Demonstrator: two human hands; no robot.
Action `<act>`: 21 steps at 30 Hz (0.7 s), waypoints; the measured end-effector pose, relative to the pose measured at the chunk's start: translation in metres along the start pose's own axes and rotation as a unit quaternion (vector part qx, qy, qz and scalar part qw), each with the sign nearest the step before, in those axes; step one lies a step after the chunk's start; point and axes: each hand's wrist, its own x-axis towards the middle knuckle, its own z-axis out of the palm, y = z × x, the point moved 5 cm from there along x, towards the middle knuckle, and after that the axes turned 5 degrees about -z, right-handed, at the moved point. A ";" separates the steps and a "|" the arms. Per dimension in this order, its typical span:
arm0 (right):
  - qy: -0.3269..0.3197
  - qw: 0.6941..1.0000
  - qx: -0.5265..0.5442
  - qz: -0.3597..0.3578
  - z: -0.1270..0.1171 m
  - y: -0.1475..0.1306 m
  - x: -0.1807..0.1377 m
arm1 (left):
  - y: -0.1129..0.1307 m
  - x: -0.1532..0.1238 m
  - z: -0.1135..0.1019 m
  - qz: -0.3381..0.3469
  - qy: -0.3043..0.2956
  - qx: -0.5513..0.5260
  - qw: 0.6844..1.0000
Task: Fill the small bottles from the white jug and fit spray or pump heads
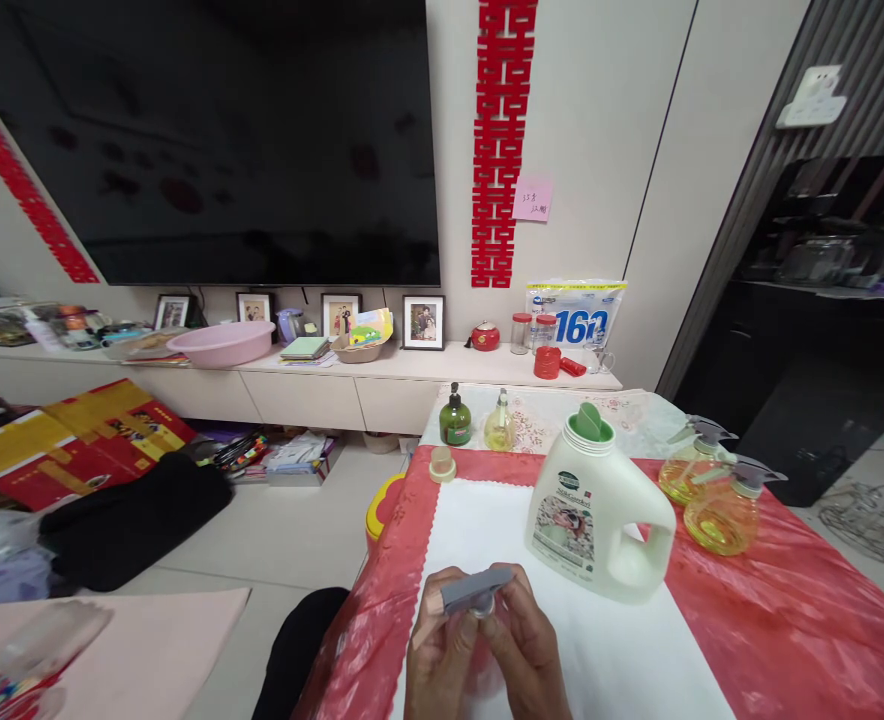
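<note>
Both hands are together at the near edge of the white cloth. My left hand (pixel 442 640) and my right hand (pixel 521 640) are closed round a small pump bottle with a flat grey head (pixel 476 591). Its clear body is mostly hidden by my fingers, and both thumbs press just under the head. Just beyond, to the right, stands a large cream detergent jug (pixel 599 510) with its cap off and a green spout (pixel 590 424) showing in its mouth. A cap with a clear top (pixel 442 465) sits at the upper left corner of the cloth.
Two pump bottles of yellow liquid (pixel 721 515) stand on the right of the red table cover (pixel 824 600). At the back are a green pump bottle (pixel 455 420) and a small clear one (pixel 500 425). A low cabinet (pixel 299 395) runs along the wall beneath the television.
</note>
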 end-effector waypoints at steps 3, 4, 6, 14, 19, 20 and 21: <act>0.018 1.000 -0.001 0.011 -0.003 0.002 -0.001 | -0.002 0.002 -0.001 0.005 -0.015 0.009 1.000; 0.024 1.000 -0.008 0.016 -0.004 0.003 -0.001 | -0.002 0.002 0.000 0.010 -0.021 0.013 1.000; 0.017 0.999 -0.028 0.029 -0.006 0.004 -0.001 | -0.001 0.002 0.002 0.019 -0.027 0.014 0.999; 0.020 0.999 -0.044 0.004 -0.005 -0.006 0.000 | 0.000 -0.004 0.004 -0.008 -0.008 -0.022 1.000; -0.003 1.000 -0.009 0.014 -0.003 0.002 0.001 | -0.003 -0.001 0.003 -0.032 -0.039 -0.031 0.998; 0.004 1.000 -0.001 0.013 -0.003 0.005 0.000 | -0.002 -0.001 0.003 -0.025 -0.041 -0.025 0.999; 0.013 1.000 0.005 0.011 -0.004 0.007 0.000 | 0.000 0.000 0.004 -0.015 -0.039 -0.016 0.999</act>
